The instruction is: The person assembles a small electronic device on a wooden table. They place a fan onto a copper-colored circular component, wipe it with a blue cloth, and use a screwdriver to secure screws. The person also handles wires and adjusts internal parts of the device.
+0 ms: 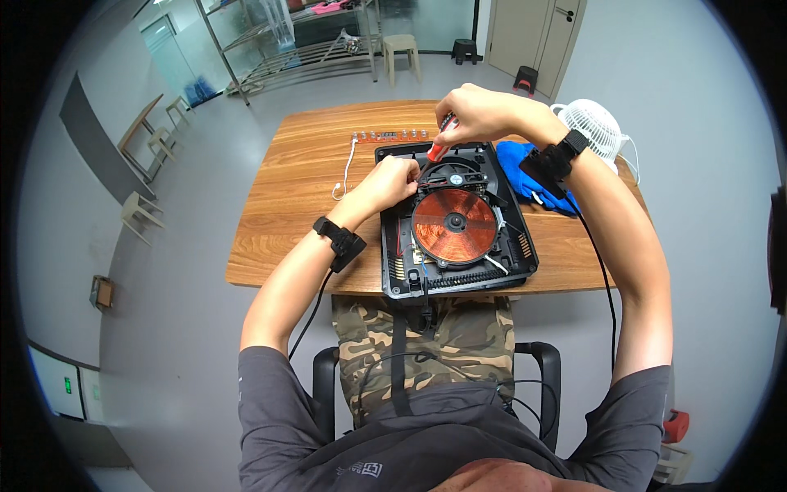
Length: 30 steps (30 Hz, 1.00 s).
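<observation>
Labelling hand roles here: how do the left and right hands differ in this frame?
The right hand is raised at the far edge of the opened cooker base and grips a red-handled screwdriver. The left hand sits lower, its fingers resting on the base beside the black fan, holding no tool. The right hand is farther from the body than the left. Both wrists wear black straps with cables.

Single head cam, fisheye, worn on the person's head, looking steeply down and fwd. Wooden table (279,189) sits mid-frame, fairly near; own forearms enter from the lower edge, lap and chair (541,361) at the near edge. Far side shows floor, metal shelving (287,49), door (533,33). Edges bend toward the rim.
</observation>
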Tool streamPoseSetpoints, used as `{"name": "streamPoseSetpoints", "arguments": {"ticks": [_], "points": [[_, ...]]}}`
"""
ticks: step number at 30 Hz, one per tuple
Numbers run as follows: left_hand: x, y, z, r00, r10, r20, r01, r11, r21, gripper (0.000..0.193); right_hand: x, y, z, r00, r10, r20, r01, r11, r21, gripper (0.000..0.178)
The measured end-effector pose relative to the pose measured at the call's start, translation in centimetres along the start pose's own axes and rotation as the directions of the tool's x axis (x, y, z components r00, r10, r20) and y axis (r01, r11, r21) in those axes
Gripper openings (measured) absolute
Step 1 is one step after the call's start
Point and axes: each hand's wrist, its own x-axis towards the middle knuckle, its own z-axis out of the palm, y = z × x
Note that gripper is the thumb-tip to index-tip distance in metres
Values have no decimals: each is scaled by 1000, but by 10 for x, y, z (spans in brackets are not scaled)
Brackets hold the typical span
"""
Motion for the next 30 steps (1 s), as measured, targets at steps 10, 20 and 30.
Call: {"name": "streamPoseSetpoints", "arguments": {"ticks": [10,20,30], "points": [[1,4,-1,1000,-23,16,23,1000,1,14,1,-3,1,994,106,26,-107,993,59,49],[9,27,-9,993,-118,-4,118,992,35,22,-4,3,-10,978,201,54,-205,975,89,52],[4,-13,6,1000,-12,-6,13,987,160,40,7,17,-4,980,196,47,-197,980,19,47]]}}
